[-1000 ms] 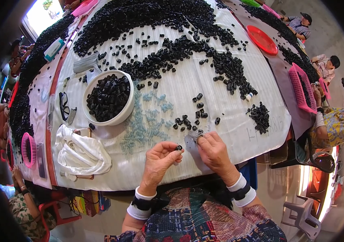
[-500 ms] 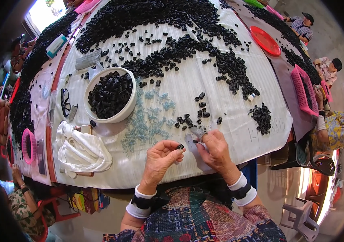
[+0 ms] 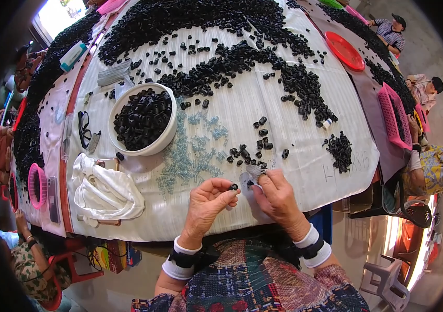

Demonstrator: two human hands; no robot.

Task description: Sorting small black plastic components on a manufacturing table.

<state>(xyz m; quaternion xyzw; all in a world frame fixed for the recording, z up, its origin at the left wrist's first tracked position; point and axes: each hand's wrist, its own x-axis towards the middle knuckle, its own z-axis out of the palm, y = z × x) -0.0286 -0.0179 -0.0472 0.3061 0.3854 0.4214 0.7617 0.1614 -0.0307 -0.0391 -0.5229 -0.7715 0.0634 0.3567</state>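
My left hand (image 3: 208, 201) pinches a small black ring-shaped part (image 3: 234, 187) between thumb and fingertips near the table's front edge. Right beside it, my right hand (image 3: 277, 196) holds a small greyish piece (image 3: 256, 173) at its fingertips, close to the black part. Just beyond my hands lie a patch of small pale blue-green pieces (image 3: 193, 158) and a loose cluster of black parts (image 3: 252, 148). A white bowl (image 3: 165, 139) filled with black parts stands to the far left of my hands.
A large heap of black parts (image 3: 206, 31) covers the far table (image 3: 304, 171). A crumpled white cloth (image 3: 104, 190), glasses (image 3: 84, 129), a red plate (image 3: 344, 50) and pink baskets (image 3: 392, 117) lie around. Other people sit at the right and left edges.
My hands have stayed together at the front edge; the fingers of both shifted slightly around the small parts. Nothing else has moved.
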